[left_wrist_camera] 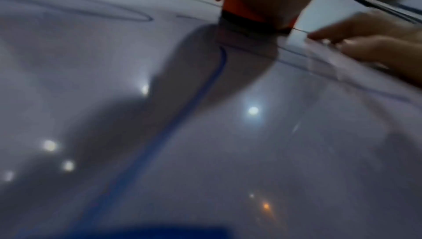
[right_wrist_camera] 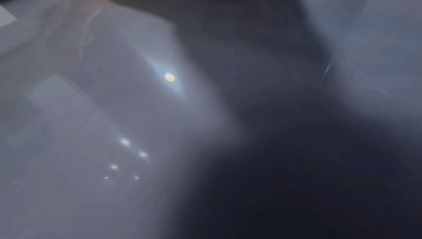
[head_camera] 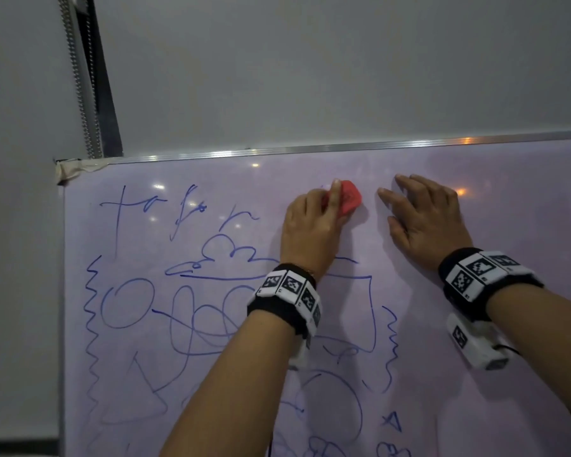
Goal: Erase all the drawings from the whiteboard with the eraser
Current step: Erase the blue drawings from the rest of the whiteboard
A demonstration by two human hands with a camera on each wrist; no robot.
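Note:
A whiteboard (head_camera: 475,179) fills the lower part of the head view, covered on its left and middle with blue marker drawings (head_camera: 129,305). My left hand (head_camera: 314,225) grips a red eraser (head_camera: 350,201) and presses it against the board near the top edge. In the left wrist view the eraser (left_wrist_camera: 237,10) shows orange-red with a dark felt base on the board, above a blue line (left_wrist_camera: 182,116). My right hand (head_camera: 422,216) lies flat on the board to the right of the eraser, fingers spread and straight. The right wrist view shows only blurred board surface (right_wrist_camera: 137,98).
The board's metal top frame (head_camera: 343,148) runs just above the hands, with taped corner (head_camera: 73,169) at the upper left. A grey wall (head_camera: 310,61) lies behind, with a ribbed metal conduit (head_camera: 80,77) at the left. The board's upper right area bears no marks.

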